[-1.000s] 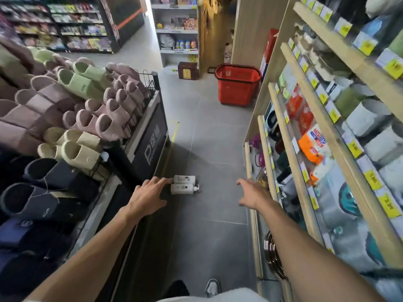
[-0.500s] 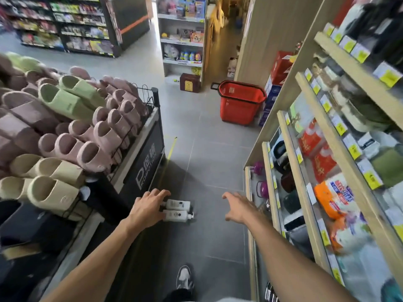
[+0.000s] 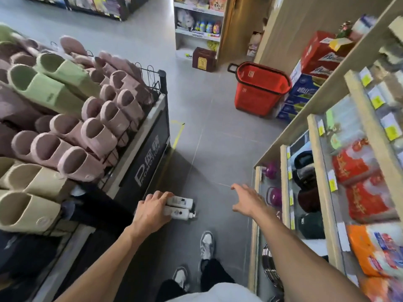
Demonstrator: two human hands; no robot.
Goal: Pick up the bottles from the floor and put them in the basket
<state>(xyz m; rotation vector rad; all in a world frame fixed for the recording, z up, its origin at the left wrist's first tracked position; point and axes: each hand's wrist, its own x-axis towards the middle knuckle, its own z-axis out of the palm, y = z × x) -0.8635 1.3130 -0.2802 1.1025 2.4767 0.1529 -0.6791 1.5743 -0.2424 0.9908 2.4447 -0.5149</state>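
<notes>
Two white pump bottles lie side by side on the grey tiled floor, the farther bottle (image 3: 182,201) and the nearer bottle (image 3: 181,213), pump heads pointing right. My left hand (image 3: 152,211) lies over their left ends, fingers curving down onto them. My right hand (image 3: 247,200) hovers to the right of the bottles with fingers spread, holding nothing. The red basket (image 3: 259,92) stands on the floor further up the aisle, beside the right shelving.
A black promotion bin (image 3: 144,164) piled with pink, green and beige slippers borders the aisle on the left. Wooden shelves (image 3: 314,131) with packaged goods line the right. Stacked cartons (image 3: 305,88) sit behind the basket. My feet (image 3: 206,245) stand just below the bottles.
I have stepped closer and bent lower. My left hand moved from beside the bottles onto their left ends. The right hand stays spread in the air.
</notes>
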